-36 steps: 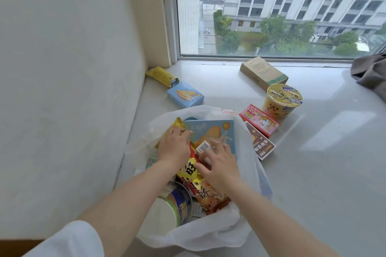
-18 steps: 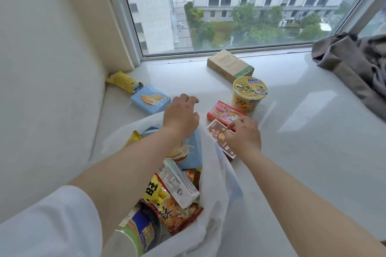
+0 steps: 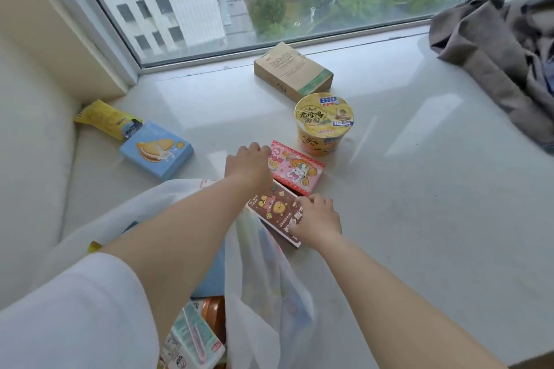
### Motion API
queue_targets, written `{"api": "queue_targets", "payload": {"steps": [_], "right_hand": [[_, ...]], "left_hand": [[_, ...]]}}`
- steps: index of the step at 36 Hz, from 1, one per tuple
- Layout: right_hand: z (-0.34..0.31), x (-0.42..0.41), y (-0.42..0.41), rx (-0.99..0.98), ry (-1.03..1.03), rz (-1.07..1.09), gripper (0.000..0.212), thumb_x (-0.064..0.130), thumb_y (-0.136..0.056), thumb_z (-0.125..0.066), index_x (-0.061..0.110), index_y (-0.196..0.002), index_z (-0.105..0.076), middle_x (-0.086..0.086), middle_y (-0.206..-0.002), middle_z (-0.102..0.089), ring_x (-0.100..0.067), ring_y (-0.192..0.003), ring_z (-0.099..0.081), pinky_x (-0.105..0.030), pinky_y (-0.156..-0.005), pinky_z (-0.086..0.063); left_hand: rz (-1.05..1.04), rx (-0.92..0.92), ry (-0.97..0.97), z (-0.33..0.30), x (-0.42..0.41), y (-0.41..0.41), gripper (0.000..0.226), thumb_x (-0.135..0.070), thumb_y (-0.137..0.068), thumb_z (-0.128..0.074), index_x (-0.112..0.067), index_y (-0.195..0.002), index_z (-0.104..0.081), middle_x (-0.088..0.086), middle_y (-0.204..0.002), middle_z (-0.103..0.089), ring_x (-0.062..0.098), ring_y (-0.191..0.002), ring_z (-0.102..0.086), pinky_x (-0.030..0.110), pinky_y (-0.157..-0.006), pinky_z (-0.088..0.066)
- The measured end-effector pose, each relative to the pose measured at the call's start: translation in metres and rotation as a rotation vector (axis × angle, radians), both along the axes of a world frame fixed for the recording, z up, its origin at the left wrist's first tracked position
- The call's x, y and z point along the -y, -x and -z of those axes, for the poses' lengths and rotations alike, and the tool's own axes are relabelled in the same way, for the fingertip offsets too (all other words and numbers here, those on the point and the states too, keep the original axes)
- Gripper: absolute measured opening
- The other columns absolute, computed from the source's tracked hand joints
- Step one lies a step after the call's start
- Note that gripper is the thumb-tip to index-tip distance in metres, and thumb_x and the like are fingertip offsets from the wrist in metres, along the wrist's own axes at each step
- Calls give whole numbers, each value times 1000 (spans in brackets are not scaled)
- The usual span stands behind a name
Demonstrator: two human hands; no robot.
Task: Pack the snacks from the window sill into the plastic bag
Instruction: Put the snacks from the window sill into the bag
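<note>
Both of our hands are reaching over the window sill [image 3: 419,189]: our left hand [image 3: 248,165] is curling onto the near end of the pink box [image 3: 296,171], and our right hand [image 3: 317,219] is gripping the brown box [image 3: 274,210] beside the plastic bag [image 3: 263,293]. Other snacks are sitting beyond, among them the noodle cup [image 3: 322,126].

The left hand [image 3: 248,166] covers the near-left corner of the pink box [image 3: 295,171], and its fingers curl out of sight — whether they grip it I cannot tell. The plastic bag [image 3: 269,293] runs off the bottom edge, its contents mostly behind the forearm. The grey cloth [image 3: 494,54] is cut off at right.
</note>
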State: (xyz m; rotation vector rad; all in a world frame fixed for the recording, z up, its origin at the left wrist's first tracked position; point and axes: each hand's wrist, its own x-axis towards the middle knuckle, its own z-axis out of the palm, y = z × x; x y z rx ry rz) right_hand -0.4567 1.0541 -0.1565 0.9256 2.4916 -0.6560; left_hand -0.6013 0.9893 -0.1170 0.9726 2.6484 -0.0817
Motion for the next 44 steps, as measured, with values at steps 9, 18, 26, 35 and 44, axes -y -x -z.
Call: {"api": "queue_targets", "payload": {"steps": [9,18,26,35,44], "right_hand": [[41,3,10,113,-18,-142,90,56,-77,-63,25,-148,-18,-7,-153,-14,-30,-138,-19,-42,-109,-25],[67,-2,7,104,-26,-187,106,50,-77,-66,31,-150,9,-9,-157,1,-33,-142,-9,-45,-115,-15],[79,-39,-22,68,-89,-276,108,43,-76,-67,35,-148,14,-7,-154,-2,-30,-141,-8,-40,-109,-24],[83,-53,-33,69,-106,-286,107,44,-75,-65,38,-147,14,-7,-153,1,-32,-139,-6,-40,-107,-26],[80,-54,-39,6,-87,-312,100,51,-72,-62,39,-148,2,-8,-153,-10,-34,-137,-13,-42,-113,-16]], "left_hand": [[155,49,84,40,-34,19,56,-11,-89,-46,-24,-142,-34,3,-139,-42,23,-125,-40,40,-93,-41],[329,40,195,73,-49,23,74,-13,-87,-51,-31,-149,-16,0,-158,-15,24,-144,-15,45,-107,-34],[431,82,314,88,-77,25,103,-27,-79,-68,-37,-149,6,5,-158,17,30,-146,12,57,-116,-7],[390,110,264,97,-91,40,106,-59,-68,-67,-43,-148,0,10,-152,-19,30,-141,-16,56,-111,-21],[147,93,240,96,-65,30,117,-47,-64,-77,-41,-147,5,11,-140,-28,33,-128,-31,52,-89,-47]]}}
